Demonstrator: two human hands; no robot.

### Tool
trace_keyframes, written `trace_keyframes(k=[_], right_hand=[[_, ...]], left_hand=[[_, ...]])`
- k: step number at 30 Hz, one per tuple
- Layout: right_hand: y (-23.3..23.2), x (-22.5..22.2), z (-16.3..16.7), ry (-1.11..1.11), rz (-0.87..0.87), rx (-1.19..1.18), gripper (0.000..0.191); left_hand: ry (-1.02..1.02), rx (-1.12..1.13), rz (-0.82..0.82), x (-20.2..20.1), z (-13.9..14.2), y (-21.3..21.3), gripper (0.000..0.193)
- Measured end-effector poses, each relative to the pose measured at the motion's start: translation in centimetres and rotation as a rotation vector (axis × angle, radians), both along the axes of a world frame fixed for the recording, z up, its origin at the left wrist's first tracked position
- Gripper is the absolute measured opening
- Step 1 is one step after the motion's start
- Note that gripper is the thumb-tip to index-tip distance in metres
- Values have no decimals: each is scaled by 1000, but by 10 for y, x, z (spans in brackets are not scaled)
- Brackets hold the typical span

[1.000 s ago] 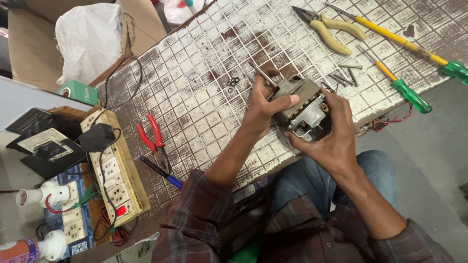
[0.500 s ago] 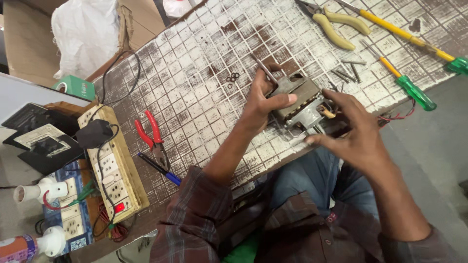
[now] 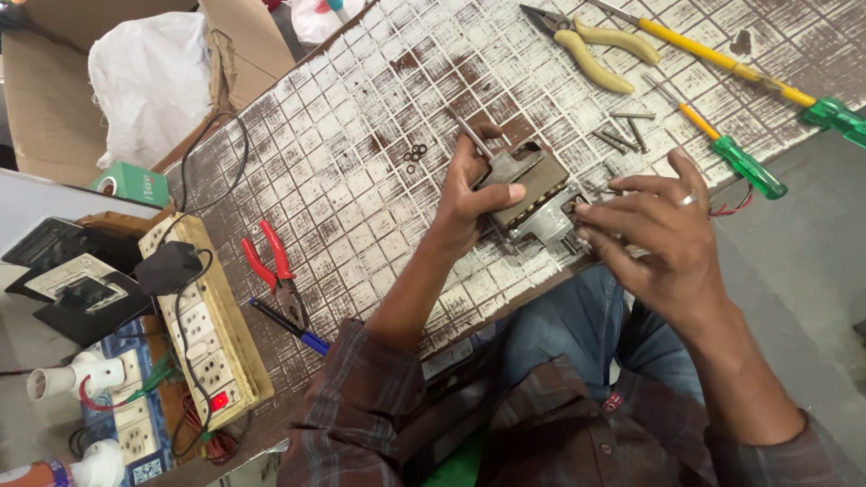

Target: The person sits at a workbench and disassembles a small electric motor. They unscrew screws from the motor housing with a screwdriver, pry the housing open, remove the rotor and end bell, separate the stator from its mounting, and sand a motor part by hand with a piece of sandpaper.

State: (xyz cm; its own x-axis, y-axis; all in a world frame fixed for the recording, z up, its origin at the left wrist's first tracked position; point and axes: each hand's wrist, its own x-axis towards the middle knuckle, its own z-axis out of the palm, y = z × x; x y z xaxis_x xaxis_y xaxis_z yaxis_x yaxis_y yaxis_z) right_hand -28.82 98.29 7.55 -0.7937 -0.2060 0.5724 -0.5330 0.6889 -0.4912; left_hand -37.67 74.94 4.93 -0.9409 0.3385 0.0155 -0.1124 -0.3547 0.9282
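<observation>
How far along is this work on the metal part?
Done: screws and small washers lie loose on the table. In hand: left hand grips the metal assembly; right hand fingers touch its side. Left: pliers and screwdrivers lie aside.

Worn brown table top (image 3: 361, 180) with white grid lines — grey floor (image 3: 794, 271) beside it, evenly lit.

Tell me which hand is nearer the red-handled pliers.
Left. The left hand grips the metal part, right of the red-handled pliers; the right hand is farther right, beyond the part.
</observation>
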Motion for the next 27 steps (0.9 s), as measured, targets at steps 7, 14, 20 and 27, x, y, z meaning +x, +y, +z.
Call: trace_keyframes(k=[7,14,20,27], right_hand=[[-9,4,-8,-42,22,-95,30],[-4,-5,-2,-81,83,-146,32],[-26,-3,-7,-206,77,-369,110],[-65,-4,2,-105,-265,-31,114]], left_hand=[[44,47,-22,4,-6,-3,82],[66,70,-35,2,-4,-5,83],[98,201,-103,5,2,-3,76],[115,301,-76,6,10,-6,71]])
